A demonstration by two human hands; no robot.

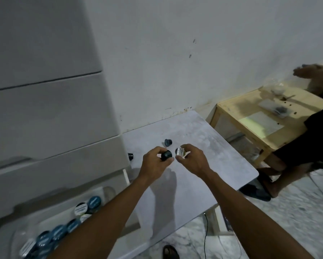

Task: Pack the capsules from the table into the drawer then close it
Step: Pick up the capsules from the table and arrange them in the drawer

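While both arms reached over the worktop [203, 128], left hand [156, 161]: pinched a black capsule [166, 155].
Right hand [193, 159]: gripped a white-lidded capsule [181, 152].
Blue capsule [168, 142]: lay just behind hands.
Drawer [44, 220]: open, capsules [58, 233] inside.

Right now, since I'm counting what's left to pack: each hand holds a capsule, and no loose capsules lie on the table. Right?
Not quite. The head view shows the left hand holding a black capsule and the right hand a white-labelled capsule, but two loose ones lie on the table: a blue capsule and a dark capsule.
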